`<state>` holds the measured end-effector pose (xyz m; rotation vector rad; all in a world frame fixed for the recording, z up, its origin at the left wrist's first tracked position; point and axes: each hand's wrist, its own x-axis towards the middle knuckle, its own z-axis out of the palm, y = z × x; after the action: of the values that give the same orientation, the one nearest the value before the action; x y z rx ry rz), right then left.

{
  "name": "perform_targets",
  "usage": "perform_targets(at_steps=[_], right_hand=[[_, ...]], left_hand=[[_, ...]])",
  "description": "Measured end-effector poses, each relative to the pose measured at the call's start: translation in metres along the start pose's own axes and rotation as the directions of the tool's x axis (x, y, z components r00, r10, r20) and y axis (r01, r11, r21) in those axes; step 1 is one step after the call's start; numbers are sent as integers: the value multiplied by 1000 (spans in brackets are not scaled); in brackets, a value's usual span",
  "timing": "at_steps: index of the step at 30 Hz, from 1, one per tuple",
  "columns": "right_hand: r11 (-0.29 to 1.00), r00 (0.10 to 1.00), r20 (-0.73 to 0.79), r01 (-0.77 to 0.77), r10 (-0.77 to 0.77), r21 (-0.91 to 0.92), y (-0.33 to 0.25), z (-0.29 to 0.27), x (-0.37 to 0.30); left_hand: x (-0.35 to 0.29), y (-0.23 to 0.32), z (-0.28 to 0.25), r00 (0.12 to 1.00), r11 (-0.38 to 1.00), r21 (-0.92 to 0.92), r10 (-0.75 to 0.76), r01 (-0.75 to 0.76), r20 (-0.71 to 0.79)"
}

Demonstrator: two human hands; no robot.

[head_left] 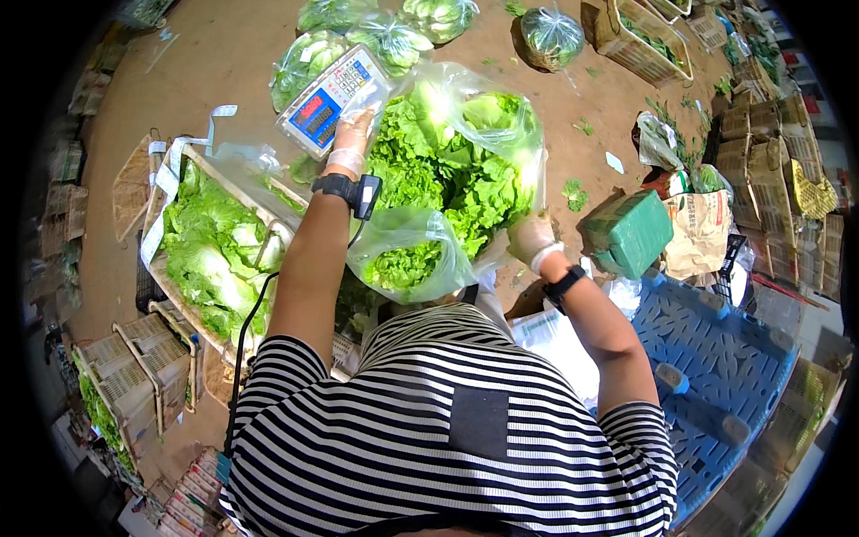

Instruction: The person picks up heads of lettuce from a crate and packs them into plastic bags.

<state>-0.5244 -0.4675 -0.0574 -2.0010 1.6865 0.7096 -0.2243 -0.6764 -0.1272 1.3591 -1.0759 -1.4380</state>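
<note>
A clear plastic bag (532, 148) full of green leaf lettuce (403, 148) stands open in front of me. Just left of it is a digital scale's panel (327, 100), with a lit red and blue display and a keypad. My left hand (354, 136), in a thin clear glove, reaches onto the keypad side, its fingers stretched out and partly washed out by glare. At the bag's lower right edge, my gloved right hand (533, 238) has its fingers closed on the plastic. Some of those fingertips are hidden by the bag.
Left stands a crate (255, 201) of lettuce, with a white label strip (161, 197) over its corner. Bagged vegetables (389, 40) sit beyond the scale. To the right are a green wrapped block (629, 234), a brown paper bag (696, 233) and a blue plastic pallet (716, 358).
</note>
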Motion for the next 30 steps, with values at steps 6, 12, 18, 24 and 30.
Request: perform_targets(at_steps=[6, 12, 18, 24, 30], right_hand=[[-85, 882, -372, 410, 288, 908, 33, 38, -33], [254, 832, -492, 433, 256, 865, -2, 6, -47], [801, 930, -367, 232, -16, 552, 44, 24, -66], [-266, 667, -269, 586, 695, 765, 15, 20, -25], [-512, 778, -541, 622, 320, 592, -105, -74, 3]], left_hand=[[-7, 23, -3, 996, 962, -269, -60, 42, -60], [15, 10, -9, 985, 835, -549, 78, 21, 157], [-7, 42, -13, 992, 845, -533, 95, -33, 88], [-4, 38, -28, 858, 876, -482, 271, -32, 436], [-110, 10, 65, 896, 967, -239, 183, -90, 404]])
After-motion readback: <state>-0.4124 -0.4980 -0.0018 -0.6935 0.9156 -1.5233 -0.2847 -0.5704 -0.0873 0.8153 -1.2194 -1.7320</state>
